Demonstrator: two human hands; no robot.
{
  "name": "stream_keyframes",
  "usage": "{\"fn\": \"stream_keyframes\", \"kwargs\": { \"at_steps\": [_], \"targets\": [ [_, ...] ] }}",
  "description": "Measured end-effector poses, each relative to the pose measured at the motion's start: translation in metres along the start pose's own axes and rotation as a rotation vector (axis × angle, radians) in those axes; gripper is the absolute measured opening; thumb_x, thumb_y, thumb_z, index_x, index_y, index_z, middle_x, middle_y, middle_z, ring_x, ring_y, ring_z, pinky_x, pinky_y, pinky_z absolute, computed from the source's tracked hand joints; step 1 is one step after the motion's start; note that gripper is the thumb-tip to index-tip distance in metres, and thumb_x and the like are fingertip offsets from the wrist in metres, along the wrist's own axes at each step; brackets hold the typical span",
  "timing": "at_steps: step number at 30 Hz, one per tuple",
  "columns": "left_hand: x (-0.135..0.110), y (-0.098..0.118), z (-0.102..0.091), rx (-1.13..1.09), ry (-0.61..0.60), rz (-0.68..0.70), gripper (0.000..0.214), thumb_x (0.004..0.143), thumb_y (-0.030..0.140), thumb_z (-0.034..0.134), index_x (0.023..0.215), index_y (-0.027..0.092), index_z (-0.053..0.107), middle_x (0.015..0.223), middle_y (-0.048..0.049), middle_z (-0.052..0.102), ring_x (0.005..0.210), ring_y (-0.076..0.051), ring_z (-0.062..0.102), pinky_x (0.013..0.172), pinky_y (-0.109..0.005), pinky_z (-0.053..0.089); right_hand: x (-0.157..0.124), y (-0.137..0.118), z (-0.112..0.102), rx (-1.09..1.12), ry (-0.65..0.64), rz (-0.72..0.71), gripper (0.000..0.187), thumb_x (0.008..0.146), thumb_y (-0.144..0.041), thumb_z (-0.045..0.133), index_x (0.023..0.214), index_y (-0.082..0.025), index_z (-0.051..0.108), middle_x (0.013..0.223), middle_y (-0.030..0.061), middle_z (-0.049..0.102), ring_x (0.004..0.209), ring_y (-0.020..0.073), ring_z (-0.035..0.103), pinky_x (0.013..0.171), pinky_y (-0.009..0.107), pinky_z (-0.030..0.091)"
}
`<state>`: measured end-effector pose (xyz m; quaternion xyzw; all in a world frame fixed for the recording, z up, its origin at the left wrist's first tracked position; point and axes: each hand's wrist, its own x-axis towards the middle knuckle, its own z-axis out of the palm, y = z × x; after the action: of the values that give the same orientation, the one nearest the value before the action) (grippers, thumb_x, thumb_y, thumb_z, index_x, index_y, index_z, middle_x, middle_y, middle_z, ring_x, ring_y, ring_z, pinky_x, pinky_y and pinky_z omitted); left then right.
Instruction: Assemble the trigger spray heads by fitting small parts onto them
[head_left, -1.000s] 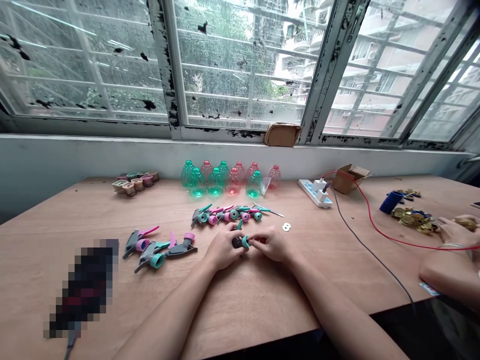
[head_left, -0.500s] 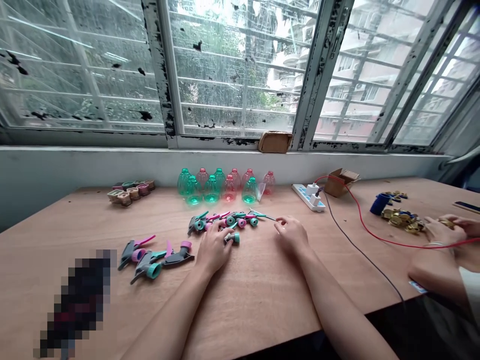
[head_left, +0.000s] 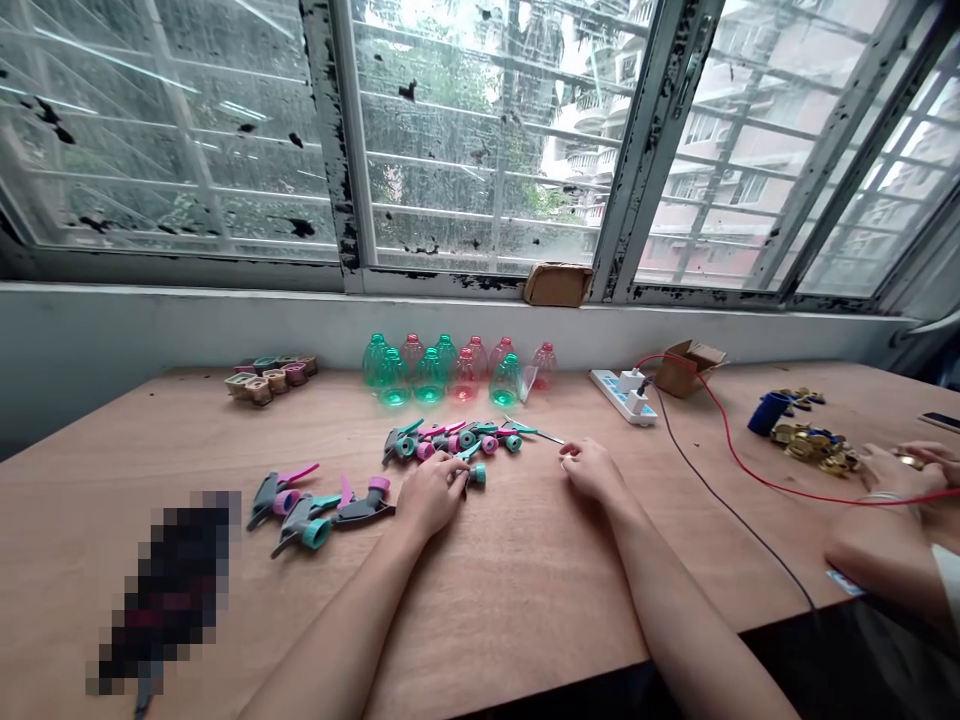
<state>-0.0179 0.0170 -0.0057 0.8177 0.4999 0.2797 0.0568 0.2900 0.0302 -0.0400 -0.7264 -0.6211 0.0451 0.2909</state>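
My left hand [head_left: 431, 495] is closed around a grey spray trigger head with a teal collar [head_left: 478, 475]; the fingers cover most of it. Just beyond lies a pile of grey trigger heads with pink and teal parts [head_left: 450, 440]. My right hand [head_left: 594, 472] rests on the table with its fingers curled together. A tiny pale spot shows at its fingertips, but what they hold cannot be made out. Close to those fingertips ends a thin grey rod [head_left: 551, 438]. To the left of my left hand lie three more trigger heads [head_left: 304, 522].
Green bottles [head_left: 430, 380] and pink bottles [head_left: 545, 368] stand by the wall. A power strip [head_left: 622, 397], a cardboard box [head_left: 684, 370] and a red cable [head_left: 725, 430] are right of them. A co-worker's hands [head_left: 892, 470] are beside gold parts [head_left: 814, 445]. Small blocks [head_left: 274, 380] sit far left.
The view has shifted slightly, so everything sits a little further right. My right fingertips have drawn slightly back toward me from the rod's end. My left hand keeps the trigger head.
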Motion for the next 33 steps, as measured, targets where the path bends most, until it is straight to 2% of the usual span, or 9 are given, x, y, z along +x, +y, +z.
{"fn": "stream_keyframes", "kwargs": {
  "at_steps": [4, 6, 9, 12, 16, 19, 24, 29, 33],
  "targets": [
    [-0.001, 0.008, -0.009, 0.101, 0.047, 0.049, 0.025, 0.085, 0.022, 0.049, 0.103, 0.025, 0.066, 0.104, -0.0060, 0.063, 0.097, -0.024, 0.057, 0.076, -0.032, 0.044, -0.001, 0.000, 0.001, -0.014, -0.034, -0.012, 0.021, 0.070, -0.018, 0.054, 0.081, -0.020, 0.072, 0.089, 0.0067, 0.065, 0.083, 0.0184, 0.059, 0.070, 0.025, 0.040],
    [-0.002, 0.013, -0.017, 0.179, 0.084, 0.019, 0.025, 0.085, 0.022, 0.048, 0.103, 0.023, 0.066, 0.105, -0.0083, 0.062, 0.101, -0.027, 0.054, 0.080, -0.035, 0.042, -0.001, -0.001, 0.001, -0.015, -0.037, -0.006, 0.020, 0.070, -0.019, 0.055, 0.081, -0.020, 0.072, 0.089, 0.0067, 0.065, 0.083, 0.0185, 0.059, 0.070, 0.025, 0.040],
    [-0.004, 0.015, -0.029, 0.344, 0.095, -0.129, 0.027, 0.087, 0.028, 0.044, 0.101, 0.022, 0.066, 0.108, -0.0103, 0.060, 0.104, -0.029, 0.051, 0.084, -0.040, 0.041, -0.001, -0.001, 0.001, -0.012, -0.037, -0.004, 0.019, 0.070, -0.018, 0.057, 0.080, -0.020, 0.072, 0.088, 0.0063, 0.065, 0.082, 0.0180, 0.060, 0.069, 0.024, 0.040],
    [-0.006, 0.009, -0.039, 0.482, 0.065, -0.285, 0.031, 0.088, 0.031, 0.041, 0.104, 0.021, 0.065, 0.112, -0.0123, 0.059, 0.105, -0.031, 0.048, 0.085, -0.044, 0.039, -0.001, -0.002, 0.001, 0.005, -0.024, -0.012, 0.018, 0.069, -0.017, 0.058, 0.079, -0.019, 0.072, 0.086, 0.0059, 0.066, 0.082, 0.0179, 0.060, 0.069, 0.024, 0.040],
    [-0.005, -0.003, -0.041, 0.523, 0.020, -0.368, 0.031, 0.088, 0.029, 0.039, 0.107, 0.020, 0.061, 0.112, -0.0135, 0.058, 0.105, -0.031, 0.049, 0.082, -0.044, 0.041, -0.002, -0.005, 0.001, 0.075, -0.003, -0.078, 0.018, 0.069, -0.015, 0.058, 0.082, -0.019, 0.071, 0.086, 0.0050, 0.065, 0.081, 0.0171, 0.060, 0.071, 0.024, 0.042],
    [-0.003, -0.007, -0.037, 0.499, -0.001, -0.342, 0.029, 0.087, 0.024, 0.037, 0.107, 0.019, 0.058, 0.110, -0.0132, 0.057, 0.104, -0.030, 0.050, 0.081, -0.042, 0.043, -0.003, -0.011, 0.001, 0.134, -0.013, -0.162, 0.019, 0.070, -0.015, 0.057, 0.082, -0.019, 0.070, 0.081, 0.0033, 0.064, 0.074, 0.0157, 0.059, 0.070, 0.025, 0.043],
    [-0.001, -0.006, -0.030, 0.369, -0.020, -0.247, 0.027, 0.085, 0.018, 0.038, 0.106, 0.018, 0.056, 0.107, -0.0121, 0.056, 0.099, -0.026, 0.054, 0.079, -0.037, 0.043, -0.010, -0.028, 0.003, 0.246, -0.033, -0.254, 0.022, 0.067, -0.013, 0.054, 0.080, -0.018, 0.070, 0.071, 0.0018, 0.062, 0.062, 0.0136, 0.054, 0.059, 0.024, 0.043],
    [-0.002, 0.001, -0.024, 0.089, -0.074, -0.006, 0.016, 0.081, 0.014, 0.042, 0.085, 0.020, 0.056, 0.093, -0.0053, 0.059, 0.083, -0.019, 0.056, 0.070, -0.029, 0.041, -0.016, -0.039, 0.004, 0.350, -0.044, -0.328, 0.023, 0.067, -0.012, 0.053, 0.080, -0.017, 0.071, 0.072, 0.0019, 0.064, 0.057, 0.0120, 0.053, 0.054, 0.022, 0.043],
    [-0.002, 0.007, -0.022, -0.140, -0.012, 0.077, 0.015, 0.078, 0.012, 0.041, 0.077, 0.019, 0.054, 0.077, -0.0013, 0.057, 0.073, -0.016, 0.054, 0.067, -0.027, 0.040, -0.017, -0.040, 0.003, 0.372, -0.076, -0.321, 0.020, 0.069, -0.016, 0.057, 0.082, -0.018, 0.071, 0.072, 0.0017, 0.067, 0.057, 0.0121, 0.054, 0.054, 0.022, 0.043]
  ]
}}
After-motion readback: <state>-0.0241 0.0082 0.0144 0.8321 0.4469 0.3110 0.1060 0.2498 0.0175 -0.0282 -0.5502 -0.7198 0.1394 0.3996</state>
